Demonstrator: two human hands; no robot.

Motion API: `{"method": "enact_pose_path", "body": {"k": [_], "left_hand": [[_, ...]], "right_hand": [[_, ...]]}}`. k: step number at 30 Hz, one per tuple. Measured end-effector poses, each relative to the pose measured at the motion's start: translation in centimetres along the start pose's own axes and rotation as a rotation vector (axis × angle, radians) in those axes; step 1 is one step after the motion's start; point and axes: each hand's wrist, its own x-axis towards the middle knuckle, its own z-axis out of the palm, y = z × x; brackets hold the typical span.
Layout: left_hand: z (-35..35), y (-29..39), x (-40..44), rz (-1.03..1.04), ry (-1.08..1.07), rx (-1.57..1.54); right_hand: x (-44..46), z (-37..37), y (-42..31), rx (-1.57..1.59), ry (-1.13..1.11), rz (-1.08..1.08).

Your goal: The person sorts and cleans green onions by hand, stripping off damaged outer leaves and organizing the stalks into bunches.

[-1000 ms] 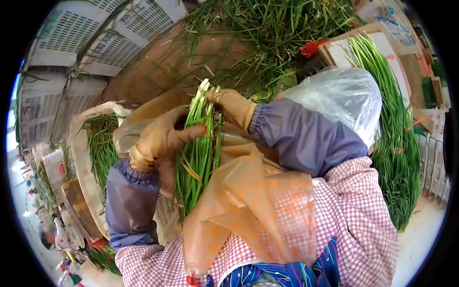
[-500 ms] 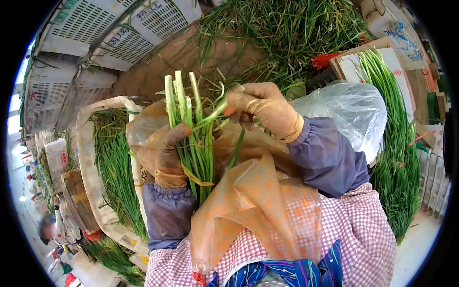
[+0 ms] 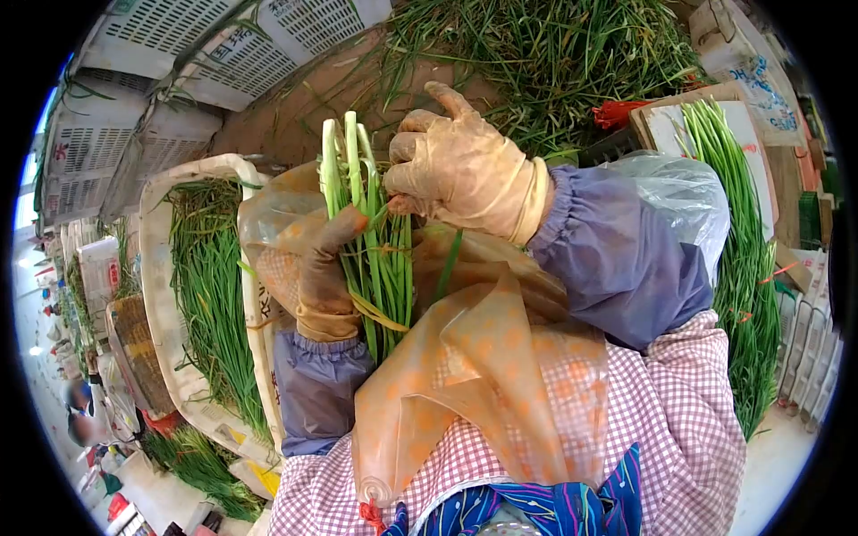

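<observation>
My gloved left hand (image 3: 327, 272) is closed round a small bunch of garlic chives (image 3: 377, 268). The pale cut ends point up and away from me, and the green leaves run down toward my lap. A yellowish leaf lies across the bunch below my thumb. Close against the upper right of the stalks is my gloved right hand (image 3: 465, 170). Its thumb stands out and its other fingers are bent but apart, with nothing visible in them; the fingertips are partly hidden by the stalks. An orange-patterned plastic apron (image 3: 474, 384) covers my lap under both hands.
On the left stands a white crate (image 3: 161, 295) of chives. Perforated white boxes (image 3: 241, 71) are stacked beyond it. Loose leaves (image 3: 536, 62) pile up ahead. On the right are a clear plastic bag (image 3: 688, 192) and a long heap of chives (image 3: 746, 295). Another person (image 3: 85, 415) is far left.
My right hand has let go of a bent stalk piece and turned, its thumb now raised and fingers apart. My left hand still holds the bunch, shifted slightly right.
</observation>
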Motion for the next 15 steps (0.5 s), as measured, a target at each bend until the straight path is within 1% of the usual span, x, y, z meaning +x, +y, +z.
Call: {"method": "enact_pose_path", "body": {"k": [1,3,5,7,9,10,11,12,13,14,15], "left_hand": [[-0.3,0.0,0.0,-0.01,0.008,-0.006],[-0.9,0.2,-0.1,-0.028,0.028,-0.013],[-1.9,0.2,0.0,-0.04,0.037,-0.026],[-2.4,0.3,0.2,-0.008,-0.077,0.153],[-1.8,-0.1,-0.1,0.009,-0.07,0.13],[-1.7,-0.3,-0.1,0.003,-0.003,0.156],[-1.8,-0.3,-0.2,-0.002,0.066,0.182],[-2.0,-0.2,-0.1,-0.002,0.067,0.182],[-2.4,0.0,-0.1,-0.016,0.042,0.146],[-2.6,0.1,-0.1,-0.029,0.015,0.111],[-2.6,0.1,-0.2,-0.027,0.014,0.11]], "right_hand": [[-0.2,0.3,0.1,0.007,-0.009,0.001],[-0.3,0.4,0.2,-0.028,0.081,-0.081],[-0.3,1.1,0.1,-0.043,0.111,-0.062],[-0.3,1.9,0.1,-0.059,0.143,-0.039],[-0.2,2.6,0.5,-0.105,0.207,0.098],[-0.2,2.1,0.9,-0.065,0.242,0.165],[-0.4,1.9,2.0,-0.053,0.32,0.221],[-0.7,1.9,3.8,0.038,0.519,0.158],[-0.7,0.3,4.9,-0.026,0.553,0.263],[-1.2,-0.6,7.0,0.111,0.695,0.326],[-1.7,-1.6,10.2,0.066,0.863,0.368]]}}
